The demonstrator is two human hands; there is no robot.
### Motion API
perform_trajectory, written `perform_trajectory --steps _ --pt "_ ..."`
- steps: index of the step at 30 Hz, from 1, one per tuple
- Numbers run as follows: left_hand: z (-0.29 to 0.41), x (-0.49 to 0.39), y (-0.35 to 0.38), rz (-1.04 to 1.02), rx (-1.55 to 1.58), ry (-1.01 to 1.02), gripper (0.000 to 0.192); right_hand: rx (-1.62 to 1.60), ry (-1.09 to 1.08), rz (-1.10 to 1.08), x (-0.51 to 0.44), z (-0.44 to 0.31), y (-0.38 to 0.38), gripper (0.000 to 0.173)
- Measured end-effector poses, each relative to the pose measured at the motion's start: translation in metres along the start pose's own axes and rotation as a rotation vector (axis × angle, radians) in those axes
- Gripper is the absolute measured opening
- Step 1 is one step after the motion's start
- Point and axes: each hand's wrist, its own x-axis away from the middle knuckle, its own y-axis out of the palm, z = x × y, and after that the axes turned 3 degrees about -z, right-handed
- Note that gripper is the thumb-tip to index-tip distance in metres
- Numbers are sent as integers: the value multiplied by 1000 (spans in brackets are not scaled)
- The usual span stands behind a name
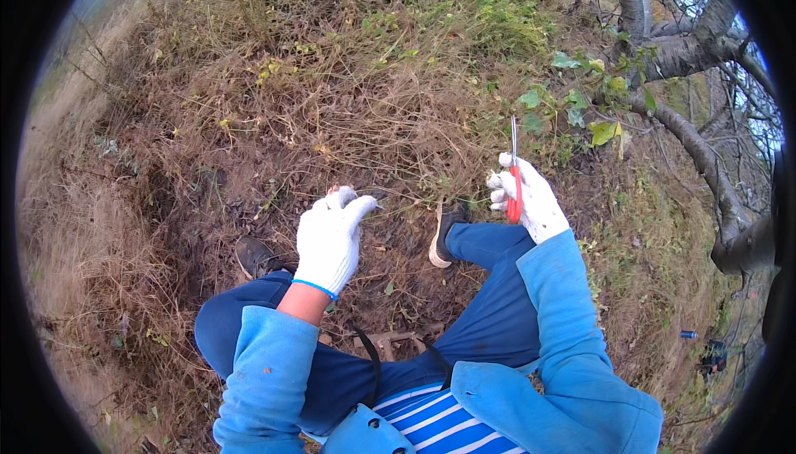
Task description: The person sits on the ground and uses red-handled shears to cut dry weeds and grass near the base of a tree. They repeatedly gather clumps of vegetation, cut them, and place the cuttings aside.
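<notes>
My right hand (538, 202) wears a white knit glove and holds red-handled scissors (515, 199). Their narrow metal blades point away from me and look closed. My left hand (329, 239), in a white glove with a blue cuff edge, hovers over the ground between my feet. Its fingers are curled in; a small pale tip shows by the thumb, and whether anything is gripped cannot be made out. Beneath and beyond both hands lie dry stems and matted grass (398, 118). Green and yellow leaves (575, 106) hang just beyond the scissors.
A tree with thick bent branches (690, 137) stands close on the right. My dark shoes (443, 236) rest on bare, littered soil. A wooden piece (388, 339) shows under my legs. Far right, a blue can-like object (688, 334) and a dark item (714, 356) lie on the grass.
</notes>
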Motion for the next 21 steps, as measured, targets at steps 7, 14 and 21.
perform_trajectory --steps 7,14,21 --pt "10 6 7 -233 -59 38 38 16 -5 47 -3 1 -6 43" --pt "16 7 7 -350 -59 68 15 814 -180 40 3 14 -9 44" --pt "26 -8 8 -335 424 -132 73 1481 171 -218 14 29 -13 51"
